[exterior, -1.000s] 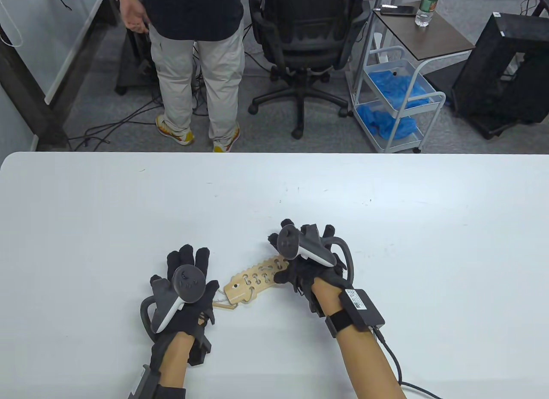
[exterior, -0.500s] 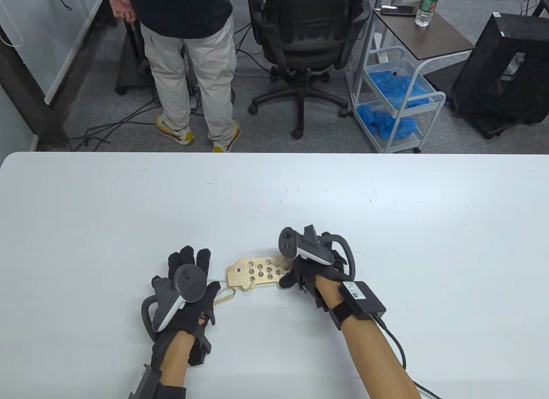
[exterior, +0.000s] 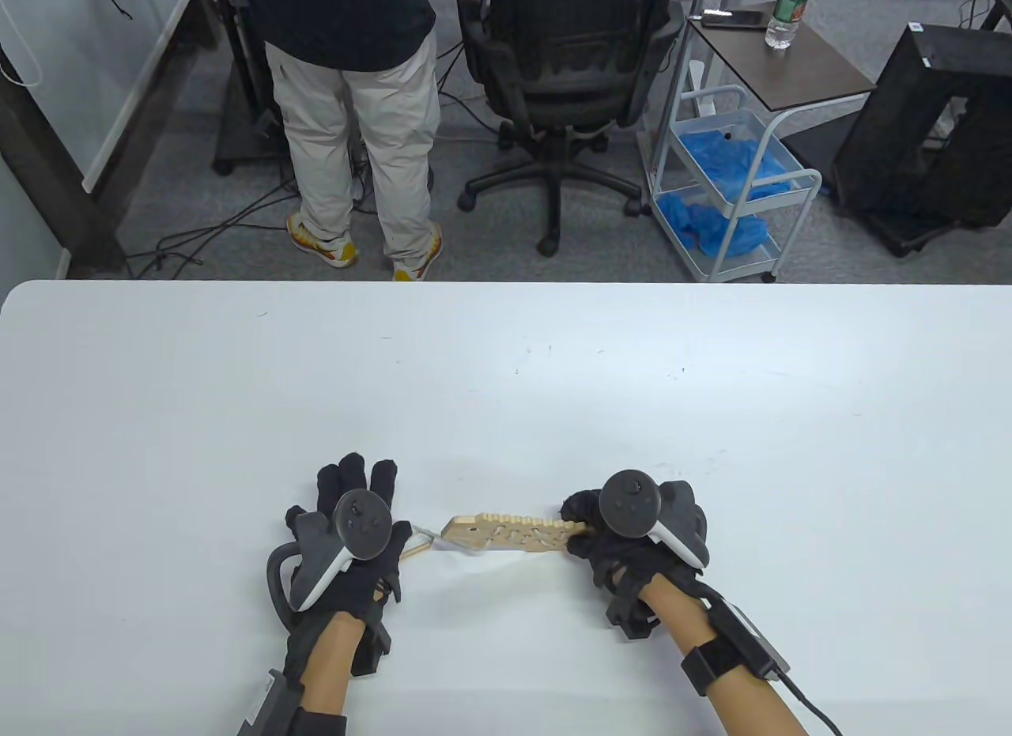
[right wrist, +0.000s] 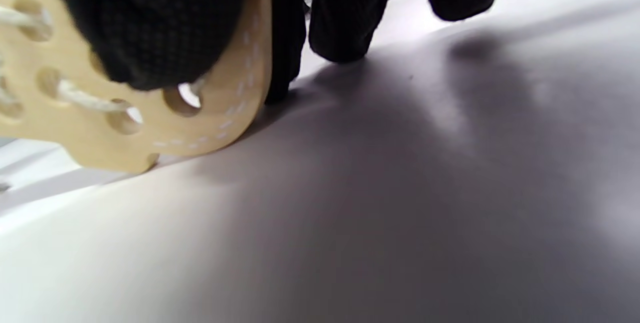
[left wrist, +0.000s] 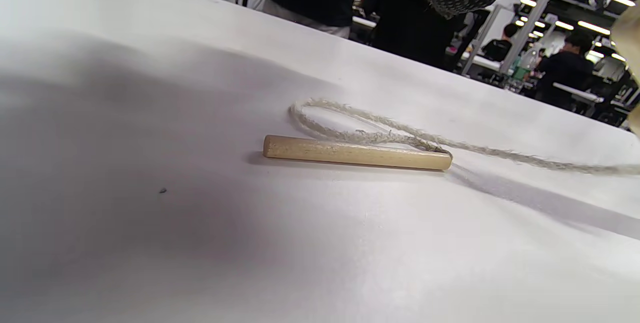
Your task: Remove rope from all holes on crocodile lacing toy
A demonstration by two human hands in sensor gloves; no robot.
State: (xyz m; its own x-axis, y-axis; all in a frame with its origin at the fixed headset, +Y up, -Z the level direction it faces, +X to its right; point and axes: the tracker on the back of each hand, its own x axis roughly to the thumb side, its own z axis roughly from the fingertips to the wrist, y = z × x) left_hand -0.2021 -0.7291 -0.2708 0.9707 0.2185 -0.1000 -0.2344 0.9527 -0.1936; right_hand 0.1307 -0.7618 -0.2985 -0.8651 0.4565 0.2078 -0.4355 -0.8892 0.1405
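The wooden crocodile lacing toy (exterior: 506, 531) is tipped up on its long edge near the table's front. My right hand (exterior: 613, 542) grips its right end; in the right wrist view the thumb (right wrist: 150, 23) presses the board (right wrist: 165, 130) and pale rope (right wrist: 85, 100) runs through its holes. Rope (left wrist: 380, 132) trails from the toy's left end to a small wooden stick (left wrist: 357, 153) lying loose on the table. My left hand (exterior: 352, 522) hovers flat over that stick (exterior: 417, 541) with straight fingers, holding nothing.
The white table (exterior: 506, 356) stretches wide beyond the toy. Past its far edge stand a person (exterior: 356, 119), a black office chair (exterior: 565, 80) and a white cart (exterior: 735, 190) with blue gloves.
My right hand has drawn back toward me and to the right, turning the crocodile from flat up onto its edge. The rope pulled straighter; my left hand shifted slightly forward.
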